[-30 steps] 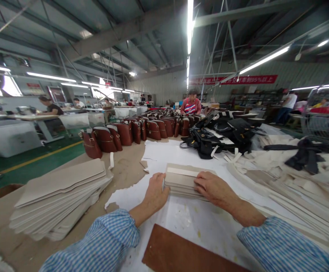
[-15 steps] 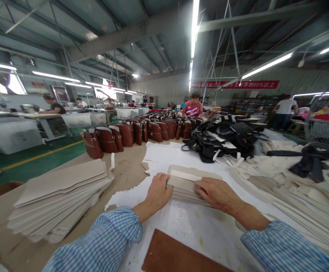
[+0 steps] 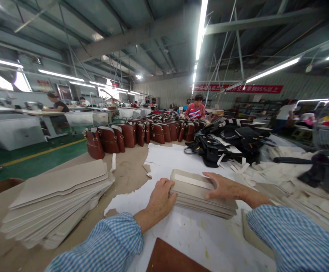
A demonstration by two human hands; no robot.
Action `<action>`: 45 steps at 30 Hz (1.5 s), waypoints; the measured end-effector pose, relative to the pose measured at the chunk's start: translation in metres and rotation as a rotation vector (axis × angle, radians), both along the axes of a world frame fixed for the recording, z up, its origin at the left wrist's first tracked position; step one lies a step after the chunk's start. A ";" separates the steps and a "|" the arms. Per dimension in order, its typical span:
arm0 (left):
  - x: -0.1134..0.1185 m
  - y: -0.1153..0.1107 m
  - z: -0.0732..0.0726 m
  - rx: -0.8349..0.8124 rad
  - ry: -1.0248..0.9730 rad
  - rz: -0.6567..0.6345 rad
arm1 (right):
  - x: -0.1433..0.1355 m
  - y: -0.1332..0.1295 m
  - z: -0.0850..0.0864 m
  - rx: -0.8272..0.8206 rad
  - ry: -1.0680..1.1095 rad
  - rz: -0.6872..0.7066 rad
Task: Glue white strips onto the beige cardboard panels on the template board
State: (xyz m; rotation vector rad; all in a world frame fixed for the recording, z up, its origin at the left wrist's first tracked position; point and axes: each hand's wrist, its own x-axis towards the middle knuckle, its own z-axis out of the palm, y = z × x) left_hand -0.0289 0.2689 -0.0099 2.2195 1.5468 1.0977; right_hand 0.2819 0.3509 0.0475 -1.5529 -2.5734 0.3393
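A stack of beige panels (image 3: 206,206) lies on white paper in front of me, its edges fanned toward me. On the top panel rests a long white strip (image 3: 194,181). My left hand (image 3: 161,198) grips the stack's left end, fingertips on the top and thumb at the near corner. My right hand (image 3: 223,187) is open over the right part of the stack, its thumb and fingers spread apart. Whether its fingertips touch the top panel I cannot tell. A brown panel (image 3: 175,258) lies on the paper at the near edge.
A larger fanned pile of beige panels (image 3: 59,196) is at left. Brown bags (image 3: 127,136) stand in rows behind, with black bags (image 3: 223,139) heaped at right. Pale scraps (image 3: 283,158) cover the right side. A person (image 3: 195,109) is beyond the brown bags.
My right hand has opened and lifted from the white strip, moving slightly right. More of the stack's right side shows. My left hand stays at its left end. The view has shifted slightly.
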 end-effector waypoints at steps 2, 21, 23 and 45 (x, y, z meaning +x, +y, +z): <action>0.001 0.001 -0.003 -0.001 -0.024 -0.004 | -0.003 -0.004 -0.004 -0.069 -0.021 0.034; 0.000 0.004 -0.013 0.041 -0.109 -0.036 | -0.023 -0.012 0.003 -0.129 -0.061 0.063; 0.001 0.003 -0.013 0.045 -0.114 -0.029 | -0.023 -0.016 0.003 -0.122 -0.073 0.046; -0.003 0.004 -0.006 0.016 -0.066 -0.027 | -0.048 -0.044 0.005 0.117 0.040 0.143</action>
